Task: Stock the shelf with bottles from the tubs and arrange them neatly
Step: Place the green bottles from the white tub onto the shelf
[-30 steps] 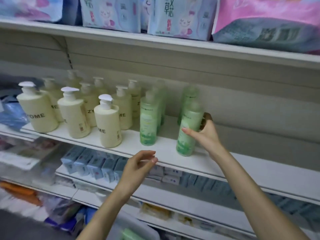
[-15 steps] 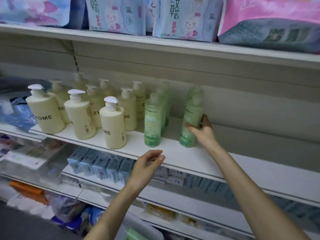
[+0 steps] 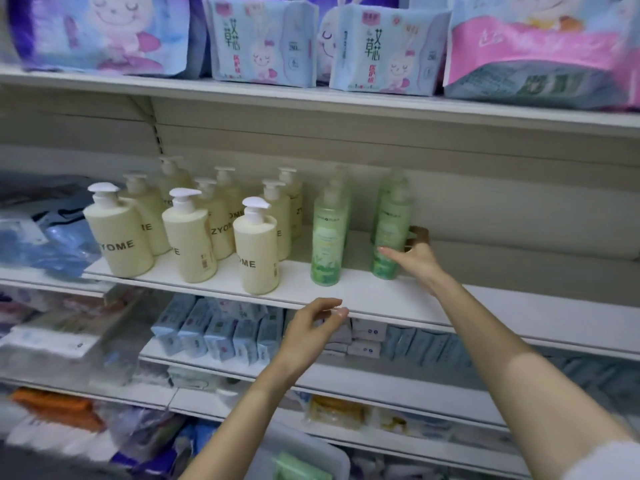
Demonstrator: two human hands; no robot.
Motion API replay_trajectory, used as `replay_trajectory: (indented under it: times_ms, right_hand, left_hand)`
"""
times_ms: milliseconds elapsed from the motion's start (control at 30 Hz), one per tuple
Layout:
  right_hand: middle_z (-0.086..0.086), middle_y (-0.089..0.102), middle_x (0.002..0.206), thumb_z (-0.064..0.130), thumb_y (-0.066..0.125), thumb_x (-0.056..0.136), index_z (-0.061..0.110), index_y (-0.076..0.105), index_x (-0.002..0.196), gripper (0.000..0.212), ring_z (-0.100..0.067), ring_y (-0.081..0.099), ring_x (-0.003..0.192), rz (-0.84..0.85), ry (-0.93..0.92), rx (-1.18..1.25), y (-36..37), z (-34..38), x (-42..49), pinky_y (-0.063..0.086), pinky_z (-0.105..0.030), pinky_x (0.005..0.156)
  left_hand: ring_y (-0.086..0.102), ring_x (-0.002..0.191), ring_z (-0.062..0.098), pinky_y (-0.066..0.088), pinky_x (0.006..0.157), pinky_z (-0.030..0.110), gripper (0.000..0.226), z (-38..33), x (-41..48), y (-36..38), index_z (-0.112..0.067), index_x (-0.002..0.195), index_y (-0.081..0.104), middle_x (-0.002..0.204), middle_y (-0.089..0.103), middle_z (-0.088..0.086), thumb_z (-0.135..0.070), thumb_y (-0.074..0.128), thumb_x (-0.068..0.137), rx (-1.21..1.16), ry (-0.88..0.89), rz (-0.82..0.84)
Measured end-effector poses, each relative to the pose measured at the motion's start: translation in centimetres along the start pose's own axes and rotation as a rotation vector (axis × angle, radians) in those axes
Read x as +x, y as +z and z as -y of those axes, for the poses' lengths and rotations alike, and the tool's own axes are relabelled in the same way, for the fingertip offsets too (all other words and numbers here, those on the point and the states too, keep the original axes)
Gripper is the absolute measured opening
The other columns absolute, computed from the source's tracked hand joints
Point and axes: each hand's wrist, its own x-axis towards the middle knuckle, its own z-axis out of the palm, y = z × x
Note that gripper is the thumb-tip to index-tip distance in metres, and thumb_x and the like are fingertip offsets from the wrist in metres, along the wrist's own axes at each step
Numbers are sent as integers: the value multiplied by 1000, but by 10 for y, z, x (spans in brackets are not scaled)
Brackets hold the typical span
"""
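Note:
On the white middle shelf (image 3: pixel 367 299) stand several cream pump bottles (image 3: pixel 256 251) at the left and two rows of green bottles to their right. My right hand (image 3: pixel 415 261) holds the lower part of the front green bottle (image 3: pixel 389 223) of the right row, which stands upright on the shelf. The front bottle of the other green row (image 3: pixel 327 244) stands a little to its left. My left hand (image 3: pixel 311 327) hovers in front of the shelf edge with loosely curled fingers, holding nothing. A pale tub (image 3: pixel 311 452) with a green item (image 3: pixel 298 469) inside shows at the bottom.
Soft packs (image 3: pixel 263 39) fill the top shelf. Blue boxes (image 3: pixel 214 330) and white boxes line the shelf below. Bagged goods (image 3: pixel 48 237) lie at the left. To the right of the green bottles the middle shelf is bare.
My right hand has slid the green bottle further back on the shelf, into line with its row. My left hand has stayed near the shelf edge.

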Motion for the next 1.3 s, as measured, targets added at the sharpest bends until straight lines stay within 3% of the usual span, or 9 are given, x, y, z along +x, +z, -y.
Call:
replay_trajectory:
  times_ms: [100,267,500,667,833,1033,1133,1233,1300]
  right_hand:
    - [-11,66,108,14,83,69,-1,62,110,48,-21,62,91,-41,27,-108,12,-13,-8,50,-30,84]
    - [-15,65,106,12,82,70,12,53,97,40,-27,63,94,-76,-22,-122,13,-22,-4,53,-47,87]
    - [-16,59,119,3,69,82,-5,45,124,48,-29,58,108,1,-39,-164,10,-24,1,46,-31,87]
    - [-16,44,136,24,73,82,0,30,136,73,-30,47,123,-153,-4,-146,23,-27,-21,41,-34,99]
    - [-11,52,122,16,70,84,7,40,130,56,-17,56,97,-324,-136,79,44,-17,-95,41,-1,68]
    - [4,53,103,10,67,86,17,46,117,39,4,57,76,-237,-223,141,83,-24,-188,46,-11,72]
    - [0,56,102,10,68,85,25,49,109,34,-2,60,78,-157,-98,87,114,-70,-232,49,-16,74]
    - [-7,56,104,8,69,83,22,51,107,33,-14,59,83,-40,177,54,152,-147,-283,51,-29,77]
    - [-5,55,98,6,69,83,15,51,109,32,-13,57,80,37,376,69,176,-198,-321,51,-23,70]
  left_hand:
    - [57,113,9,45,97,23,30,-3,0,-5,-18,116,65,115,65,-4,-33,63,90,6,-18,11]
    - [49,120,9,38,97,22,38,-2,-1,-10,-22,124,59,127,56,-6,-39,60,90,43,-57,-8]
    - [46,126,11,38,101,26,42,-1,-3,-14,-23,129,56,133,54,-5,-40,58,91,18,-75,15]
    - [44,127,10,37,96,19,42,-2,-10,-17,-23,130,55,134,53,-5,-39,58,91,-19,-54,43]
    - [45,127,6,33,111,33,44,9,-26,-26,-29,126,58,132,55,-12,-50,59,87,-31,-32,91]
    - [49,122,8,38,106,29,35,49,-60,-50,-22,126,58,129,57,-6,-37,56,93,-100,-103,155]
    - [52,113,8,40,101,26,27,103,-89,-68,-15,120,60,118,60,-4,-25,56,95,-118,-212,144]
    - [55,103,7,42,96,25,21,169,-127,-86,-15,114,61,104,62,-9,-21,57,94,-136,-397,114]
    - [56,97,8,45,90,25,15,216,-153,-94,-15,108,62,96,63,-13,-19,58,93,-135,-525,78]
